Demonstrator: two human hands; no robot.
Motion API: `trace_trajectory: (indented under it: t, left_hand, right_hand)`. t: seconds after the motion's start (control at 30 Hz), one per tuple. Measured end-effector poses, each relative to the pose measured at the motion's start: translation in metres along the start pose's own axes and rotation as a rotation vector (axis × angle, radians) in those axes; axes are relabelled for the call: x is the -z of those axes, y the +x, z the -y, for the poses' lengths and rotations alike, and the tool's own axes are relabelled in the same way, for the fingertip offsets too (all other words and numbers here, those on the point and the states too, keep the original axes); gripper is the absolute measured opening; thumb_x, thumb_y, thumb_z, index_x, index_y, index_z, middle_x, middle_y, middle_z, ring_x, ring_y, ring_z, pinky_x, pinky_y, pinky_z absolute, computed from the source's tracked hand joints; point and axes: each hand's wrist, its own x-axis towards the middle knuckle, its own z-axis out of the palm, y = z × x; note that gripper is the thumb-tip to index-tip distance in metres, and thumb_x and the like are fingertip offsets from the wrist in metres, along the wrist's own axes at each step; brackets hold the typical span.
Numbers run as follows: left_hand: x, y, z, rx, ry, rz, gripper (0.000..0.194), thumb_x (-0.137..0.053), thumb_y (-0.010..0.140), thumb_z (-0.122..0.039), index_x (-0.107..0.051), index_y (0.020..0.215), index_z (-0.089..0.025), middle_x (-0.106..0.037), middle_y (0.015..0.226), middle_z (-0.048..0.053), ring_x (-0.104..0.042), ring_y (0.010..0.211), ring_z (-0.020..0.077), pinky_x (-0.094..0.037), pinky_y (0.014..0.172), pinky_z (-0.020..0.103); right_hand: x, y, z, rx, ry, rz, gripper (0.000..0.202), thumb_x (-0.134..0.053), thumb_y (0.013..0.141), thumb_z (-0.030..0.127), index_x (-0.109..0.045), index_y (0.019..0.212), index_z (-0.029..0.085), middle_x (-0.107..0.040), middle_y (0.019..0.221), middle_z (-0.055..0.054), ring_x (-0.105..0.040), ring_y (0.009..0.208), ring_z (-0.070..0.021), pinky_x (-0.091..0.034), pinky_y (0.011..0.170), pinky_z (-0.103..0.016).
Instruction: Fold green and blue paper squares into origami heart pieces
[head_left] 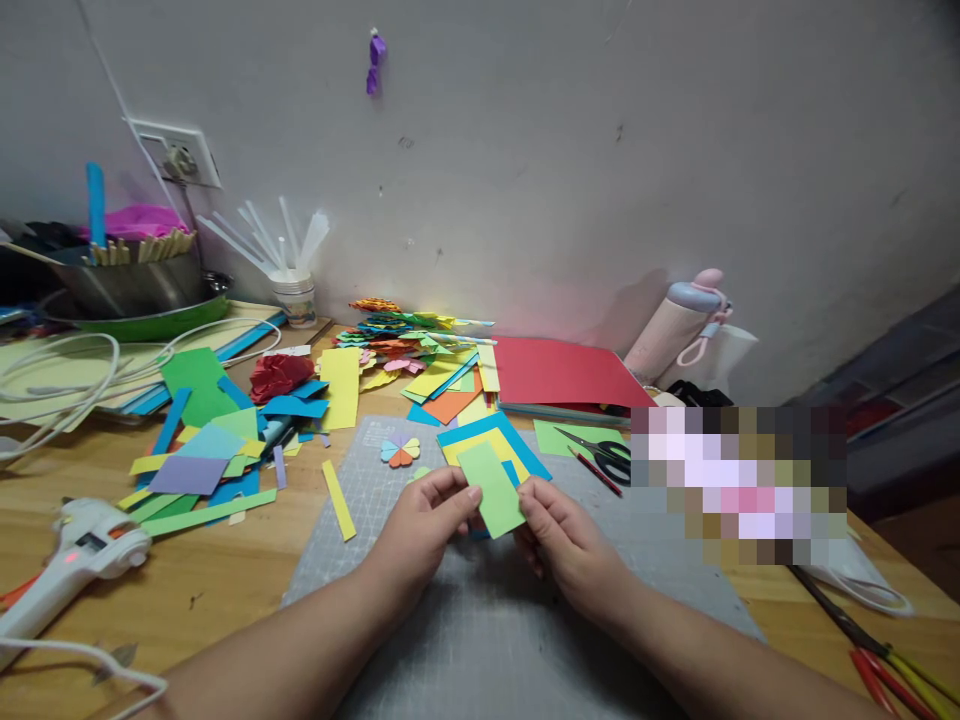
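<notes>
Between my two hands is a light green paper rectangle (492,490), held up over the grey cutting mat (360,590). My left hand (431,515) pinches its left edge between thumb and fingers. At the lower right edge, the fingertips of my right hand (562,530) close on the same paper. Just behind it lie blue paper (517,445) and yellow paper pieces, partly hidden by the green one. A small multicoloured paper flower (401,451) rests on the mat to the left, and a yellow strip (339,500) lies across the mat's left edge.
Black-handled scissors (611,460) and a dark red pencil (596,472) lie at the right. A glue gun (82,550) with a white cable is at the left, near a pile of paper scraps (191,475). Red paper (562,370) is by the wall. One area at right is pixelated.
</notes>
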Motion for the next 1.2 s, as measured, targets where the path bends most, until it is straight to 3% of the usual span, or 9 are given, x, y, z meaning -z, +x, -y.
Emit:
trace_trajectory:
  t: [0.1,0.23,0.4,0.53,0.7,0.93,1.0,1.07,1.2]
  left_hand:
    - [0.0,0.001,0.001,-0.002,0.055,-0.017,0.029,-0.061,0.075,-0.038,-0.049,0.06,-0.016,-0.051,0.055,-0.003,-0.047,0.054,0.0109,-0.035,0.055,0.022]
    - [0.001,0.001,0.008,-0.038,0.148,-0.067,0.03,-0.059,0.076,-0.037,-0.043,0.059,-0.018,-0.046,0.054,-0.005,-0.042,0.052,0.0104,-0.031,0.052,0.022]
    - [0.002,-0.006,0.012,-0.174,0.392,-0.103,0.025,-0.057,0.079,-0.029,-0.045,0.061,-0.018,-0.047,0.059,-0.003,-0.043,0.058,0.0126,-0.032,0.055,0.024]
    - [0.001,-0.012,0.011,-0.357,0.703,-0.023,0.022,-0.052,0.081,-0.021,-0.043,0.061,-0.018,-0.048,0.062,-0.002,-0.045,0.059,0.013,-0.033,0.056,0.024]
    - [0.0,-0.013,0.01,-0.568,0.801,0.126,0.015,-0.056,0.082,-0.021,-0.051,0.068,-0.018,-0.056,0.068,0.0,-0.05,0.065,0.0154,-0.035,0.06,0.028]
    - [0.001,-0.01,0.008,-0.353,0.497,0.098,0.013,-0.064,0.08,-0.029,-0.056,0.076,-0.019,-0.055,0.07,-0.001,-0.049,0.067,0.0147,-0.037,0.061,0.027]
    - [0.001,-0.009,0.009,-0.297,0.378,0.026,0.011,-0.057,0.084,-0.027,-0.054,0.094,-0.021,-0.054,0.074,-0.001,-0.049,0.068,0.0145,-0.039,0.061,0.027]
    - [0.001,-0.007,0.009,-0.258,0.282,-0.048,0.027,-0.053,0.086,-0.024,-0.046,0.112,-0.023,-0.054,0.078,-0.001,-0.05,0.069,0.0146,-0.04,0.062,0.026]
    - [0.002,-0.004,0.011,-0.261,0.287,-0.079,0.031,-0.051,0.085,-0.021,-0.044,0.116,-0.023,-0.05,0.076,-0.002,-0.049,0.067,0.0136,-0.039,0.06,0.025]
  right_hand:
    - [0.001,0.001,0.001,0.021,-0.034,-0.036,0.026,-0.044,0.093,0.043,-0.044,0.079,0.021,-0.043,0.064,0.005,-0.04,0.054,-0.0096,-0.034,0.048,-0.021]
    - [0.0,-0.002,0.005,0.122,-0.083,-0.166,0.018,-0.052,0.089,0.033,-0.046,0.105,0.025,-0.049,0.09,0.0,-0.05,0.074,-0.0136,-0.042,0.057,-0.024]
    - [-0.005,-0.009,0.015,0.163,-0.26,-0.074,0.031,-0.049,0.09,0.028,-0.049,0.121,0.026,-0.054,0.111,-0.006,-0.053,0.094,-0.0186,-0.044,0.082,-0.034]
    - [-0.007,-0.011,0.019,0.136,-0.245,-0.023,0.033,-0.05,0.089,0.034,-0.051,0.12,0.023,-0.059,0.109,-0.007,-0.055,0.095,-0.0215,-0.044,0.083,-0.037]
    - [-0.005,-0.013,0.019,0.041,-0.216,-0.033,0.036,-0.053,0.086,0.043,-0.054,0.115,0.021,-0.063,0.101,-0.008,-0.056,0.099,-0.025,-0.043,0.087,-0.04]
    - [-0.001,-0.01,0.02,0.014,-0.008,-0.005,0.034,-0.051,0.087,0.043,-0.06,0.108,0.019,-0.065,0.102,-0.007,-0.057,0.1,-0.0251,-0.041,0.09,-0.038]
    - [-0.001,-0.009,0.02,-0.067,0.11,-0.05,0.033,-0.049,0.086,0.043,-0.063,0.102,0.017,-0.067,0.095,-0.008,-0.06,0.091,-0.0252,-0.045,0.082,-0.037]
    - [-0.002,-0.008,0.018,-0.147,0.264,-0.085,0.032,-0.05,0.084,0.039,-0.061,0.103,0.015,-0.067,0.089,-0.008,-0.061,0.081,-0.0239,-0.048,0.072,-0.035]
    - [-0.005,-0.002,0.016,-0.192,0.431,-0.118,0.042,-0.055,0.076,0.021,-0.045,0.117,0.02,-0.064,0.085,-0.002,-0.06,0.062,-0.0161,-0.048,0.054,-0.027]
